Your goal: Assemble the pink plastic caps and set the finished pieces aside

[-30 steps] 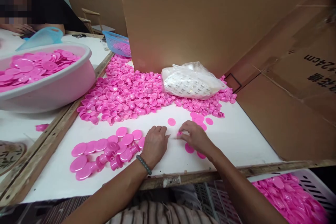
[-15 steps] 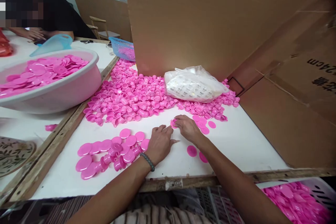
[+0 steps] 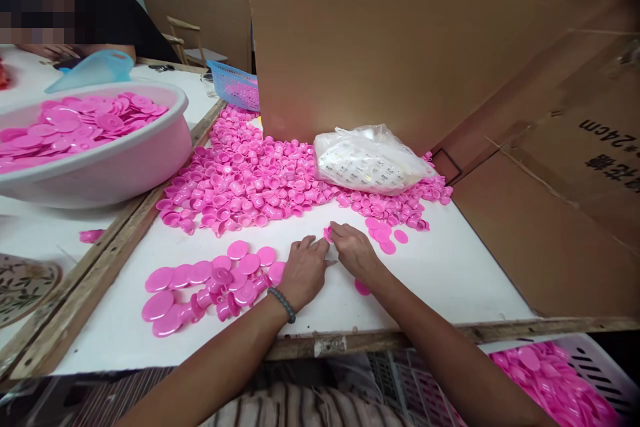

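R hand (image 3: 354, 252) touching sm. round pink plastic disc (image 3: 327, 234), facing/long axis unclear; L hand (image 3: 304, 272) alongside; can't tell either grip.

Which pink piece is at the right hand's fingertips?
The small piece where the right hand and left hand nearly meet; the flat discs clustered farther right lie clear of both hands.

The white table (image 3: 450, 280) has a wooden edge (image 3: 295, 348) on its near side. Left of the left hand (image 3: 304, 273) lie pink saucers (image 3: 159, 307) and small cups. Beyond both hands is spread a large heap of pink cups (image 3: 250, 190). Flat pink discs (image 3: 383, 233) lie to the right of the right hand (image 3: 356, 251).
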Demonstrator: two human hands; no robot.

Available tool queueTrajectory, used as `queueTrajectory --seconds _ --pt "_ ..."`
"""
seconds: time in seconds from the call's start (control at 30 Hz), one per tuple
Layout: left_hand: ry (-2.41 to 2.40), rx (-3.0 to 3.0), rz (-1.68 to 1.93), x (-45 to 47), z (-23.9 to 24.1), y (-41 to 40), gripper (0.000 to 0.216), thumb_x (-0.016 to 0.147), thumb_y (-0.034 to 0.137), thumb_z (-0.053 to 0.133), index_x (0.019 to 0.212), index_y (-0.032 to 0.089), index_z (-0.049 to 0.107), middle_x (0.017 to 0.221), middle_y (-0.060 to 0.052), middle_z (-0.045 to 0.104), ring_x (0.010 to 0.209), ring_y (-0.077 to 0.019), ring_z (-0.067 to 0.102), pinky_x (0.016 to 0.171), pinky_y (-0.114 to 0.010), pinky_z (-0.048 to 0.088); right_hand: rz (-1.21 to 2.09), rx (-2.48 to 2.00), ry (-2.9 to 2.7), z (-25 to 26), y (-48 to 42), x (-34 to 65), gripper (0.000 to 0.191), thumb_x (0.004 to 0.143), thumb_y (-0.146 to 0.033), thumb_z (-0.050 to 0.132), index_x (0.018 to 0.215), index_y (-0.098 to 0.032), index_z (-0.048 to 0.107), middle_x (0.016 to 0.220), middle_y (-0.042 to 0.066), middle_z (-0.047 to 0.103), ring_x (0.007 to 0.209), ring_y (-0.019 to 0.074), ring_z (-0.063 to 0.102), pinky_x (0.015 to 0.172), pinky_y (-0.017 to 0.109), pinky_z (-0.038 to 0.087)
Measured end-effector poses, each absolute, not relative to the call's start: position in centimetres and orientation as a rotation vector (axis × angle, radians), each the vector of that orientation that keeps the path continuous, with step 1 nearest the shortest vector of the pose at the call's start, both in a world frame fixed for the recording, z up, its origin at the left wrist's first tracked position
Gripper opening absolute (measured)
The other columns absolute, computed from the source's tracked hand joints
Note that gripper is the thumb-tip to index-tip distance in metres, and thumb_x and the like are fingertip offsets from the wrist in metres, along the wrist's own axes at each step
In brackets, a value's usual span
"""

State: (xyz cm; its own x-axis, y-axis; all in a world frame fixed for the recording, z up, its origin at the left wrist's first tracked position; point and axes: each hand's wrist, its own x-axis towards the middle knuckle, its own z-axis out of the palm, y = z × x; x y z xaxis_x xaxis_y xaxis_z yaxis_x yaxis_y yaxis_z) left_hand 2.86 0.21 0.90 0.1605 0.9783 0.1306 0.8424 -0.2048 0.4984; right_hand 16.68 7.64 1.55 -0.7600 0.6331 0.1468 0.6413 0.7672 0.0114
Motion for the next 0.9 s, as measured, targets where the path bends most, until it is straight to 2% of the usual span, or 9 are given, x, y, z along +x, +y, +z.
queueTrajectory --seconds 0.1,0.2,0.3,0.37,0.47,0.53,0.63,0.77,0.9 --pt "1.794 1.968 0.743 2.3 1.4 0.3 0.017 0.082 0.017 0.051 0.099 0.017 0.049 0.098 -0.008 0.06 0.101 -0.0224 0.05 0.08 -0.033 0.039 0.154 -1.128 -2.635 1.6 7.3 16.7 0.031 0.082 -0.006 0.036 0.085 -0.018 0.065 0.092 0.005 0.064 0.082 0.0178 0.054 0.072 0.03 0.041" --pt "1.804 1.75 0.906 1.6 1.7 0.4 0.021 0.08 0.021 0.053 0.1 0.019 0.048 0.096 -0.006 0.061 0.089 -0.0198 0.055 0.071 -0.029 0.042 0.567 -1.26 -2.378 1.5 6.4 16.4 0.028 0.086 -0.02 0.038 0.081 -0.019 0.065 0.075 0.001 0.065 0.072 0.0163 0.057 0.064 0.027 0.042" --pt "1.709 1.55 0.923 1.2 1.9 0.6 0.019 0.077 0.028 0.058 0.092 0.021 0.05 0.08 -0.001 0.063 0.071 -0.0155 0.058 0.059 -0.023 0.041 0.97 -1.318 -2.171 1.4 5.2 16.1 0.029 0.087 -0.026 0.036 0.081 -0.019 0.064 0.069 0.0 0.065 0.066 0.0146 0.059 0.059 0.024 0.043" --pt "1.708 1.448 0.889 1.2 1.9 0.9 0.016 0.075 0.031 0.059 0.084 0.02 0.052 0.068 0.001 0.062 0.062 -0.0139 0.058 0.052 -0.021 0.038 1.069 -1.344 -2.14 1.5 4.7 16.1 0.028 0.086 -0.023 0.036 0.083 -0.019 0.063 0.067 -0.001 0.064 0.063 0.0136 0.059 0.059 0.023 0.042" --pt "1.757 1.342 0.805 1.2 1.8 1.4 0.019 0.073 0.035 0.061 0.077 0.019 0.052 0.056 0.002 0.06 0.052 -0.0128 0.056 0.047 -0.02 0.035 0.868 -1.392 -2.274 1.7 4.3 16.8 0.027 0.084 -0.017 0.036 0.089 -0.019 0.063 0.067 0.001 0.062 0.064 0.0146 0.056 0.061 0.026 0.041" --pt "1.753 1.296 0.751 1.1 1.7 1.8 0.022 0.07 0.036 0.063 0.076 0.018 0.052 0.051 0.002 0.058 0.047 -0.0123 0.054 0.045 -0.02 0.035 0.701 -1.32 -2.375 2.0 4.2 17.3 0.028 0.085 -0.016 0.038 0.1 -0.018 0.061 0.076 0.004 0.061 0.07 0.016 0.055 0.065 0.028 0.041" --pt "1.707 1.244 0.74 0.9 1.2 2.2 0.023 0.069 0.035 0.065 0.076 0.018 0.051 0.05 0.002 0.058 0.045 -0.0119 0.055 0.044 -0.02 0.037 0.635 -1.067 -2.505 2.5 4.3 17.8 0.027 0.086 -0.019 0.044 0.11 -0.018 0.057 0.088 0.006 0.058 0.082 0.017 0.052 0.069 0.028 0.041" --pt "1.649 1.149 0.765 0.6 0.5 2.5 0.026 0.065 0.031 0.07 0.075 0.016 0.05 0.05 0.001 0.059 0.044 -0.0117 0.056 0.044 -0.019 0.041 0.546 -0.97 -2.622 2.5 4.7 17.5 0.014 0.083 -0.027 0.054 0.092 -0.02 0.063 0.08 0.004 0.056 0.079 0.0161 0.048 0.065 0.026 0.037" --pt "1.574 1.005 0.753 0.5 0.3 2.6 0.035 0.062 0.033 0.074 0.075 0.016 0.046 0.049 0.0 0.06 0.045 -0.0152 0.059 0.045 -0.023 0.047 0.463 -1.002 -2.689 2.0 5.5 17.0 0.009 0.082 -0.023 0.056 0.081 -0.019 0.064 0.073 0.002 0.054 0.073 0.0142 0.045 0.058 0.023 0.03"
